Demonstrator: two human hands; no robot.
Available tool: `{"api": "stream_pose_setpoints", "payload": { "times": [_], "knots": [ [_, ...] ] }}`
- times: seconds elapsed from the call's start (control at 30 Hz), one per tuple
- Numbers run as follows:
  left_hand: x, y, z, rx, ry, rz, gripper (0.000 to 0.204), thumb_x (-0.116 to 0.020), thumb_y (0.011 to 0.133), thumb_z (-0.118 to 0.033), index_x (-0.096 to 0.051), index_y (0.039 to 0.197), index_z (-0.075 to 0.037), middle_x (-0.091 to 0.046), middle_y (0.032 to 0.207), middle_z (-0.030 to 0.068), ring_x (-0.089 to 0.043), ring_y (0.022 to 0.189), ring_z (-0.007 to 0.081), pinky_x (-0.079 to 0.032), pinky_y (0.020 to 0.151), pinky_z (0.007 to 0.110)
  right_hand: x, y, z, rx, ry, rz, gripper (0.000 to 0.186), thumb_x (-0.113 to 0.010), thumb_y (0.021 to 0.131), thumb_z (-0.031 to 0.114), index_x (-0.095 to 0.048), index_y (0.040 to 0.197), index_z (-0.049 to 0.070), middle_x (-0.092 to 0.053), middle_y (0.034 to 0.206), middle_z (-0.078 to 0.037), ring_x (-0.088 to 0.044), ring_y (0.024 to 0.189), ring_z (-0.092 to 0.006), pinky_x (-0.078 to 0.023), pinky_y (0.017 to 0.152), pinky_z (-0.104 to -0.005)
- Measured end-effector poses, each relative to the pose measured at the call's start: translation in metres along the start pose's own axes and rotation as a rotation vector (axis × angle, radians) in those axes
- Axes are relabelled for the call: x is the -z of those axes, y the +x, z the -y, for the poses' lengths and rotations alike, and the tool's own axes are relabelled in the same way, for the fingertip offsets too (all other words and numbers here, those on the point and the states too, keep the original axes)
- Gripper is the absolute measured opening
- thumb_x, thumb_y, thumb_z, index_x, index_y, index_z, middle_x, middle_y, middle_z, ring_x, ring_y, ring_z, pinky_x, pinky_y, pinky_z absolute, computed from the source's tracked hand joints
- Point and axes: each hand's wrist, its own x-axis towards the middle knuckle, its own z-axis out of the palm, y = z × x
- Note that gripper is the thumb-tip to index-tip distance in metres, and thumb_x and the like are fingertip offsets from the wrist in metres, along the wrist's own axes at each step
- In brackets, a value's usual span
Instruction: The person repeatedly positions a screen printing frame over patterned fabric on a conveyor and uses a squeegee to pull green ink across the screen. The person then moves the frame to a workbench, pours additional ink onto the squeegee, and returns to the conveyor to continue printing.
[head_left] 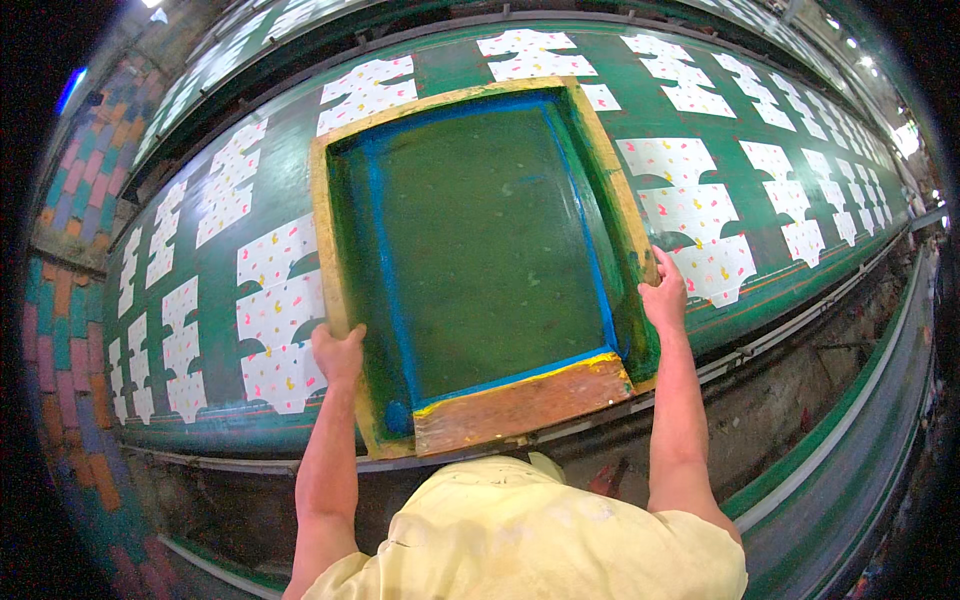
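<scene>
Both my hands grip a large wooden-framed printing screen (480,230) by its two long sides. Its mesh is dark green, bordered in blue. My left hand (338,352) wraps round the left rail, thumb on top. On the right rail my right hand (664,290) is closed the same way, its fingers partly hidden. A squeegee-like wooden board (525,402) with a yellow upper edge lies across the frame's near end. White cut fabric pieces (280,315) with small coloured prints lie flat on the green table; the screen hides part of the table between them.
The long green printing table (215,290) runs left to right, with several rows of white pieces. A metal rail (770,335) follows its near edge. Another table (840,460) stands at the lower right. Coloured paving bricks (75,400) cover the floor at left.
</scene>
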Motion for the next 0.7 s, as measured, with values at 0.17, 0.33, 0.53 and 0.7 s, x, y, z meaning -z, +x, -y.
{"api": "stream_pose_setpoints", "payload": {
  "times": [0.17,0.33,0.53,0.7],
  "knots": [
    [-0.007,-0.001,-0.001,0.018,0.062,0.014,0.048,-0.096,0.077,-0.030,-0.071,0.102,0.002,-0.069,0.110,0.0217,-0.066,0.107,0.0422,-0.052,0.097,0.051,0.001,-0.010,-0.001,0.150,-0.099,-0.024,0.075,-0.081,0.085,0.000,-0.059,0.156,0.012,-0.068,0.141,-0.020,-0.066,0.129,-0.0400,-0.053,0.110,-0.0490],
    [-0.011,0.002,-0.001,0.017,0.124,0.063,0.050,-0.096,0.077,-0.031,-0.070,0.103,0.003,-0.068,0.112,0.0228,-0.065,0.110,0.0435,-0.052,0.098,0.052,0.013,-0.085,0.041,0.657,-0.459,0.050,0.066,-0.084,0.092,0.026,-0.062,0.152,0.011,-0.058,0.155,-0.021,-0.057,0.138,-0.0428,-0.047,0.117,-0.0549],
    [-0.014,-0.004,0.007,-0.037,0.033,0.026,0.052,-0.094,0.077,-0.024,-0.071,0.115,0.003,-0.068,0.113,0.0247,-0.064,0.114,0.0452,-0.052,0.101,0.052,-0.001,-0.204,0.088,0.951,-0.386,0.666,0.060,-0.085,0.084,0.021,-0.071,0.142,0.015,-0.070,0.142,-0.017,-0.064,0.135,-0.0375,-0.051,0.117,-0.0533],
    [-0.004,-0.010,0.010,-0.109,-0.031,0.076,0.062,-0.092,0.075,-0.018,-0.070,0.130,0.000,-0.067,0.118,0.0258,-0.063,0.117,0.0457,-0.053,0.104,0.053,-0.023,-0.219,0.106,0.987,-0.503,0.491,0.049,-0.068,0.088,0.005,-0.073,0.136,0.012,-0.074,0.131,-0.014,-0.070,0.123,-0.0350,-0.055,0.108,-0.0495]
  ]
}}
